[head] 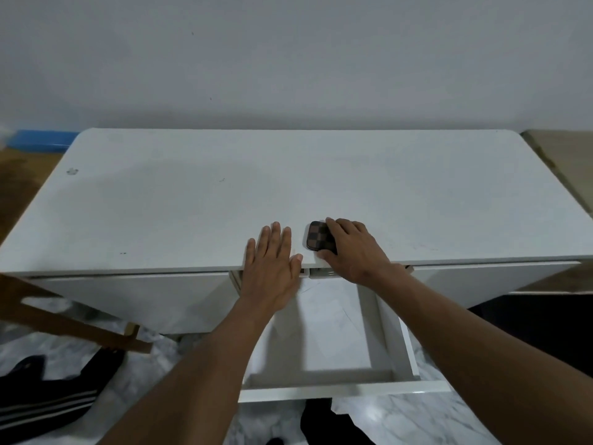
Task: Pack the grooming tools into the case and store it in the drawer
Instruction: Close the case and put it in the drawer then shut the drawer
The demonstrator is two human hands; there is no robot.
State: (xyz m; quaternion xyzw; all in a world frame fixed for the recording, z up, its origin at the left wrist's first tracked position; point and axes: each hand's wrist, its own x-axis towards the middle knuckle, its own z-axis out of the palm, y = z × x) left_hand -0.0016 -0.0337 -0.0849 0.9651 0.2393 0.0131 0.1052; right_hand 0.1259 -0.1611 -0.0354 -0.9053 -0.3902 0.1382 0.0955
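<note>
A small closed case (316, 236) with a brown checkered pattern lies on the white desk top (288, 187) near its front edge. My right hand (353, 248) covers the case's right side, fingers curled over it and thumb at its near edge. My left hand (272, 268) lies flat, fingers spread, on the desk's front edge just left of the case, holding nothing. Below both hands the white drawer (337, 388) stands pulled out toward me; what shows of its inside is bare. No loose grooming tools are visible.
The desk stands against a plain wall. A wooden frame (77, 322) leans at the lower left above dark clothing with white stripes (48, 403) on the marble floor. A blue object (41, 139) lies at the far left, and a wooden surface (564, 155) adjoins the desk's right.
</note>
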